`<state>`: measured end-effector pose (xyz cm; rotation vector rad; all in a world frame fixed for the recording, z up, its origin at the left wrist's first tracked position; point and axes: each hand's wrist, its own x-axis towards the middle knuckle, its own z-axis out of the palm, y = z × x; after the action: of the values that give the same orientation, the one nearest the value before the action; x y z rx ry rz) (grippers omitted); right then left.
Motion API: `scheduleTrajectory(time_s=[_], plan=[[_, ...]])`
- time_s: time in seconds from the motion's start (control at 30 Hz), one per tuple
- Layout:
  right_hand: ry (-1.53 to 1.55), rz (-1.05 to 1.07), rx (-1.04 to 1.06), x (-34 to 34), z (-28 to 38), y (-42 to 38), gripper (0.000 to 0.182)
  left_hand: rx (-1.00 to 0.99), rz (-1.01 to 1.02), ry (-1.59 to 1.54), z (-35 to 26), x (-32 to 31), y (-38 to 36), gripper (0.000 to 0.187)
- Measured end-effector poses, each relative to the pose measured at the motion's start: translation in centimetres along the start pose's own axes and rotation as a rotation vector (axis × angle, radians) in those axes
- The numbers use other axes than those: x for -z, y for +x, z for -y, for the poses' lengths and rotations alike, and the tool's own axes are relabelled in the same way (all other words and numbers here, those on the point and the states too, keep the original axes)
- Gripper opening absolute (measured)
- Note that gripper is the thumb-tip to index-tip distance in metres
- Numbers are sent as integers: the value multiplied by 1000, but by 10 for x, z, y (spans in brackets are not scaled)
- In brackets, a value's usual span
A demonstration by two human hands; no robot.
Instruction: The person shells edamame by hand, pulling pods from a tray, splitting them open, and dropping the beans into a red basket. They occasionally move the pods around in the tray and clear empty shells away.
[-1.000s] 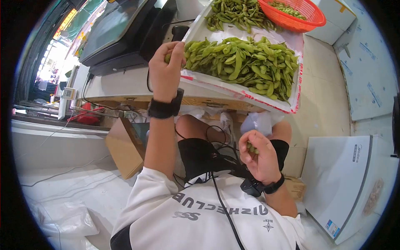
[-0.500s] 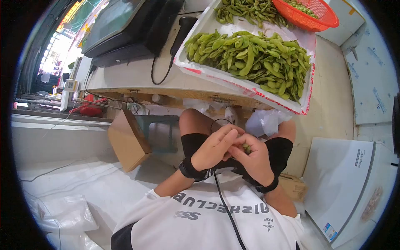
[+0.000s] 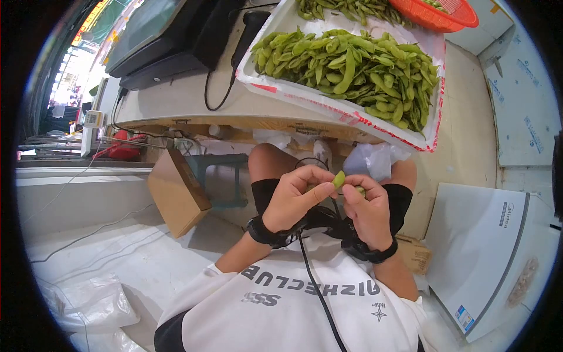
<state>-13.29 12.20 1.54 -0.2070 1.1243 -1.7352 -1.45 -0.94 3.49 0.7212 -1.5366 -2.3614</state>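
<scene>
Left hand [image 3: 298,198]: pinching a pod [image 3: 339,179], on the person's side of the tray [image 3: 316,101]
Right hand [image 3: 370,212]: close beside, curled around green bits [image 3: 360,190]
Pod pile [image 3: 352,73]: inside the tray

Black wristbands [image 3: 262,232] and shorts [image 3: 401,203] accompany a lettered white shirt [image 3: 246,325].

Pods [image 3: 349,73] in tray [image 3: 302,95] on table [image 3: 176,105], basket [image 3: 433,19] toward far right.
</scene>
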Motion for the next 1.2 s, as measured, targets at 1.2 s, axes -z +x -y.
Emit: scheduleTrajectory(time_s=[1.2], plan=[[106,34,137,2,-40,-61,4,-182,64,4,58,-17,-51,13]])
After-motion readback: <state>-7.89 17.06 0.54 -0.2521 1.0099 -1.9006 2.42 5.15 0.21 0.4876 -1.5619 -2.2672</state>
